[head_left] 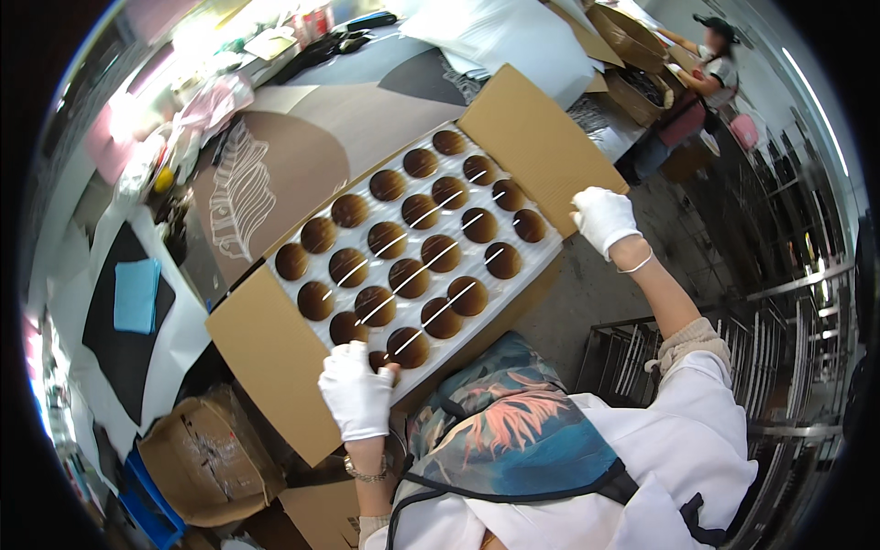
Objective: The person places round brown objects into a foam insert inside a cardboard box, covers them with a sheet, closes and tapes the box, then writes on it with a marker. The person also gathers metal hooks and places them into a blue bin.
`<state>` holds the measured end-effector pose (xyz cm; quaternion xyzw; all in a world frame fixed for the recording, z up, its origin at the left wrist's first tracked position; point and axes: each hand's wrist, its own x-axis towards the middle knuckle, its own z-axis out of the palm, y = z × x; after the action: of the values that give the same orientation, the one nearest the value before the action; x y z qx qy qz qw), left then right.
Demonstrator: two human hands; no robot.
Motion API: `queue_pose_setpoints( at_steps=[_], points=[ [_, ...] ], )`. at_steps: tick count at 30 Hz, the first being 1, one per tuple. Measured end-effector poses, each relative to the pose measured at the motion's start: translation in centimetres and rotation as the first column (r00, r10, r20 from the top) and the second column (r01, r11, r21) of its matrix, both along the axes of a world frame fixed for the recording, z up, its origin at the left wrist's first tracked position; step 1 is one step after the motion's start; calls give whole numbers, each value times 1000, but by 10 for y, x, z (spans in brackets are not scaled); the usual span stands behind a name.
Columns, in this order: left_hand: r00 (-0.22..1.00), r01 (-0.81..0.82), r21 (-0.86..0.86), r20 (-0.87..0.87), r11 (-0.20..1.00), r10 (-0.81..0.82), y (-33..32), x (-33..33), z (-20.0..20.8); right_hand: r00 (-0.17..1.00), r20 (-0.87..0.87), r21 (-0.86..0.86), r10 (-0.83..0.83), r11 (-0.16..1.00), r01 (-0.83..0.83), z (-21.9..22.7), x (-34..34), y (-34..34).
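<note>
A white tray (424, 314) lies in an open cardboard box on the table, filled with several rows of round, glossy dark-brown pieces (408, 278). Long streaks of reflected light run across the pieces and the gaps between them. My left hand (356, 392), in a white glove, is curled at the tray's near left corner, partly covering one brown piece. A bare fingertip shows there. What it grips is hidden. My right hand (606, 220), also gloved, is raised by the box's right flap (545, 133), fingers closed. Anything inside them is too small to make out.
The left flap (273, 367) folds outward. An open carton (213, 456) stands low at the left, beneath a blue cloth (137, 296). White plastic bags (513, 41) lie at the back. Metal racks (761, 357) are at the right. A person (706, 78) works by boxes at the far right.
</note>
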<state>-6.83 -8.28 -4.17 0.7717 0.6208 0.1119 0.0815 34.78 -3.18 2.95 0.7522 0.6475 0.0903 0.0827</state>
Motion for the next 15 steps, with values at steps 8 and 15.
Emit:
queue_pose_setpoints(
  at_steps=[8,15],
  points=[
    [992,-85,32,-86,996,88,47,-13,-15,755,-488,40,439,875,-483,-72,-86,-30],
    [972,-177,-144,-182,974,150,-17,7,4,813,-494,-81,309,915,-396,-61,-70,-30]
  ],
)
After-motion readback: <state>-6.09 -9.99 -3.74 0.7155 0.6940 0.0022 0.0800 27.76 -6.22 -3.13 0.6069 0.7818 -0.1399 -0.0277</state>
